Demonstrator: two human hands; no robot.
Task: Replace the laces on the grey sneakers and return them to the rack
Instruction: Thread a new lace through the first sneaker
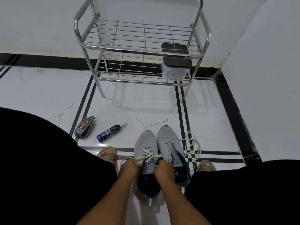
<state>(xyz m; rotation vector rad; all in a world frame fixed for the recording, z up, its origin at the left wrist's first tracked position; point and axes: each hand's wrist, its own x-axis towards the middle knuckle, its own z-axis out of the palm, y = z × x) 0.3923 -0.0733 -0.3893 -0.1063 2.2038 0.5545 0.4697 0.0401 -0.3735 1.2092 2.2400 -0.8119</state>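
Two grey sneakers stand side by side on the white floor between my knees. The left sneaker (145,142) has a white lace (148,153) crossed through its lower eyelets. My left hand (129,168) pinches one end of that lace at the shoe's left side. My right hand (164,170) grips the other end beside the tongue. The right sneaker (168,140) has no lace in its eyelets. A loose white lace (192,148) lies coiled on the floor to its right. The metal shoe rack (141,49) stands against the wall ahead.
A box with a brown lid (177,62) sits on the rack's lower shelf at the right. A shoe-polish sponge (84,128) and a dark blue bottle (108,133) lie on the floor at the left. My sandalled feet (108,155) flank the sneakers.
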